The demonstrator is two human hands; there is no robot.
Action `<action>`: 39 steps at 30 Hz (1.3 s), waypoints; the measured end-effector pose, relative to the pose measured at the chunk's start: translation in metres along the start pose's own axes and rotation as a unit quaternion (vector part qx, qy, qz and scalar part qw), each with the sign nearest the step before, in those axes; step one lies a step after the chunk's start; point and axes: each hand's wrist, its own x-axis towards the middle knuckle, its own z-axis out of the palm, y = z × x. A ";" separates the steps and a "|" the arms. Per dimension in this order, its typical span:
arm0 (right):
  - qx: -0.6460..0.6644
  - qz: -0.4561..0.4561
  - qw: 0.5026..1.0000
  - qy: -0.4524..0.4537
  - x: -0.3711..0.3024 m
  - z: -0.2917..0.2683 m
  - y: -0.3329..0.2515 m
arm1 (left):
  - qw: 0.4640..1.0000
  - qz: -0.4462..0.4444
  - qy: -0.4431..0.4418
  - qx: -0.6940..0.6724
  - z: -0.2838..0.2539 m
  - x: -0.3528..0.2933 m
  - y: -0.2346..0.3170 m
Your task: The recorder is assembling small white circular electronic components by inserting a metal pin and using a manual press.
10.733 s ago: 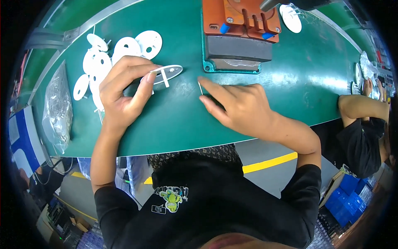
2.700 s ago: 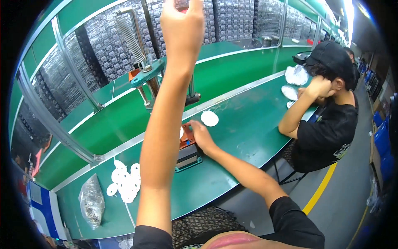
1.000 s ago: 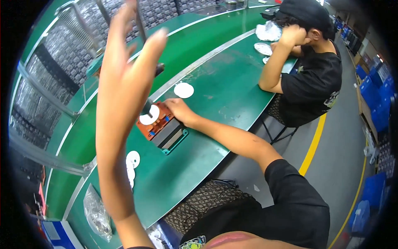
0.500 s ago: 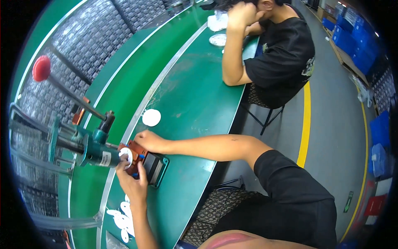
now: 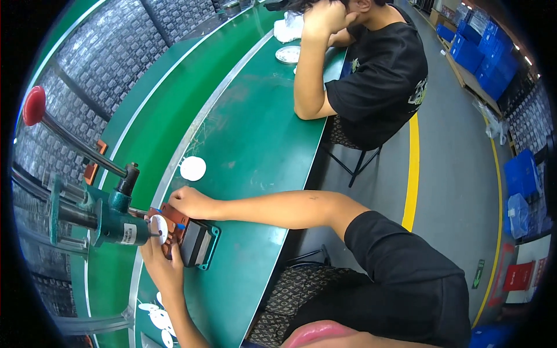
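A green hand press [image 5: 120, 225] with a red-knobbed lever [image 5: 84, 141] stands at the left, its ram pointing at a white disc [image 5: 157, 223]. The disc sits against a red-brown jig block [image 5: 174, 218] on a green base. At the disc's near edge, my left hand [image 5: 162, 268] has its fingers closed around the piece, the thumb alongside the block. My right hand [image 5: 190, 203] is curled up at the far end of the block, fingertips hidden. Beside the block, toward me, is a black block [image 5: 196, 243] on the same base.
Another white disc [image 5: 193, 169] lies beyond my right hand. Several white pieces [image 5: 159, 318] lie near my left forearm. A co-worker [image 5: 377, 81] sits farther along the green table [image 5: 255, 127], an elbow resting on it. A green conveyor belt [image 5: 152, 124] runs along the table's left side.
The whole view has shifted, so things appear farther left and slightly lower. My left fingertips have slid off the disc's face to its edge, showing more of it. My right hand stays by the block.
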 end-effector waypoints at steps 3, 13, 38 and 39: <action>-0.006 0.007 1.000 -0.009 -0.003 0.003 -0.005 | 0.999 -0.021 0.041 -0.028 0.006 -0.008 -0.006; -0.025 0.012 1.000 -0.013 -0.005 0.002 -0.002 | 0.997 0.000 0.074 0.017 0.009 -0.011 -0.008; -0.301 -0.460 0.831 -0.086 -0.059 0.009 -0.081 | 0.682 -0.291 0.088 -0.665 -0.030 -0.041 0.025; -0.259 -0.467 0.841 -0.089 -0.057 0.009 -0.078 | 0.693 -0.292 0.073 -0.655 -0.031 -0.044 0.025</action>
